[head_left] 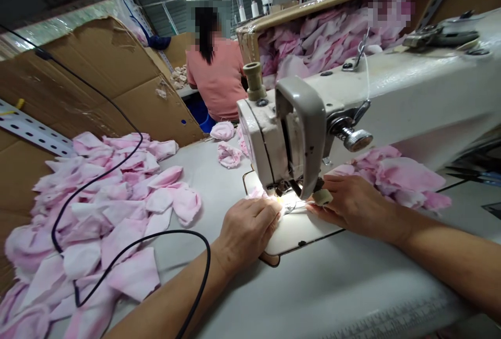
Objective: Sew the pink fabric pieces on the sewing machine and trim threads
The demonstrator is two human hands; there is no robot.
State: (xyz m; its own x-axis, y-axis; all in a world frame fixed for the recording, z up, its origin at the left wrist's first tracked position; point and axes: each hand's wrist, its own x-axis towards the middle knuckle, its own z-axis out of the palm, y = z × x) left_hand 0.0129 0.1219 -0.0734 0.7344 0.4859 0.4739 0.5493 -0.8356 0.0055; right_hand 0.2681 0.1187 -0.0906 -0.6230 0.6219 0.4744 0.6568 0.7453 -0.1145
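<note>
The white sewing machine [260, 141] stands in front of me, its lamp lighting the needle area. My left hand [247, 228] lies left of the needle, fingers curled down on a small pink fabric piece [256, 193] that is mostly hidden under them. On the other side, my right hand [354, 206] reaches in beside the presser foot. Its fingers are bent together near the needle plate [303, 234], partly covered by machine parts; what they pinch cannot be made out. Behind this hand lies a bunch of pink fabric [407, 174].
A large heap of pink-and-white fabric pieces [117, 208] covers the table's left side, with a black cable [172, 233] looping across it. Rounded pink pieces [229, 155] lie behind the machine head. Cardboard [97, 78] walls the left. A person [217, 78] sits beyond.
</note>
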